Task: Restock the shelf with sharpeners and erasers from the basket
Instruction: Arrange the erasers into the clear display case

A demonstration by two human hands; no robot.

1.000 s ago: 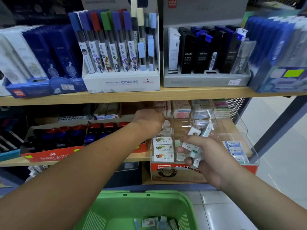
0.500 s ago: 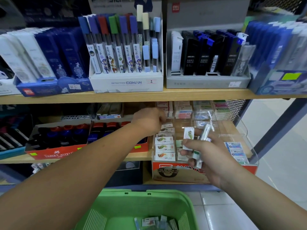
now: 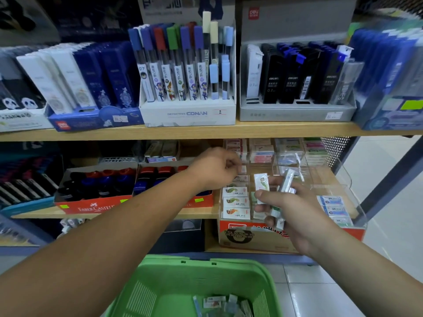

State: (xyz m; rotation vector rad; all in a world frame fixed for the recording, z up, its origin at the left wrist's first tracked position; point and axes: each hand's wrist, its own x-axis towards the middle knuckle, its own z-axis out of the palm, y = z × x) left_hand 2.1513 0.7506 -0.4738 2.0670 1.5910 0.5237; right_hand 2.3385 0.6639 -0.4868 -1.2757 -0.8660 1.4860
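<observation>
Several erasers (image 3: 260, 183) sit gripped in the right hand (image 3: 297, 216); left hand (image 3: 212, 168) fingers curl, grasp hidden.

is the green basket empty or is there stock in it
Not empty: a small heap of wrapped packets lies on the floor of the green basket.
</observation>
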